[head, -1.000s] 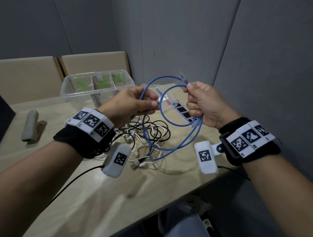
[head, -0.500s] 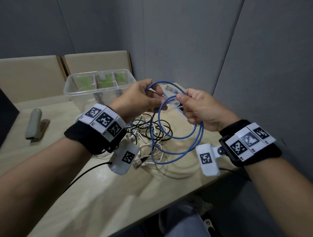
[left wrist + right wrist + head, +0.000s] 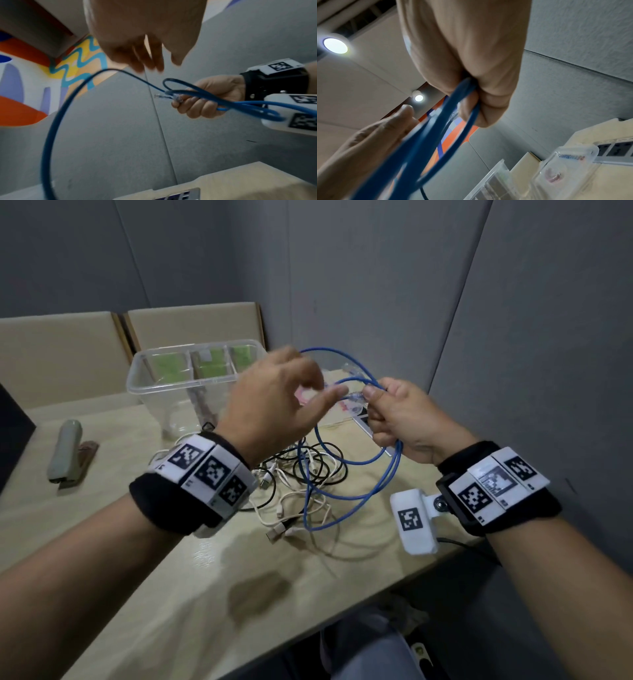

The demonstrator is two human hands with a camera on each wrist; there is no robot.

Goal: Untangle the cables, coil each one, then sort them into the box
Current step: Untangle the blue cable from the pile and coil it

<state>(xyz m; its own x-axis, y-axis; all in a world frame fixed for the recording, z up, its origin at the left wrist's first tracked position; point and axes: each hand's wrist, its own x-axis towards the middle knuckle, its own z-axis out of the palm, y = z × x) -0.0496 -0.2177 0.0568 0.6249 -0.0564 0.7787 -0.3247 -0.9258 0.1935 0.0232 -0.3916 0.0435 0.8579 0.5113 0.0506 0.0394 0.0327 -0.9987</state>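
My right hand [image 3: 383,405] grips several loops of the blue network cable [image 3: 376,484], with a clear plug [image 3: 356,397] pinched at its thumb. The left wrist view shows the same fist [image 3: 202,100] closed round the blue cable [image 3: 197,93]. My left hand [image 3: 308,385], blurred, hovers just left of the plug with fingers spread and holds nothing; the cable [image 3: 436,135] passes close to its fingers [image 3: 385,129]. The loops hang down over a tangle of black and white cables [image 3: 301,484] on the table. The clear compartment box [image 3: 164,378] stands behind my left hand.
A grey stapler [image 3: 66,450] lies at the table's left. A white power strip [image 3: 614,150] and a small clear case [image 3: 565,166] sit by the grey partition at the back right. The table's front edge [image 3: 308,635] runs diagonally below my arms.
My left hand has let go of the blue cable and opened, rising a little. My right hand has kept the coil and now pinches the plug end.
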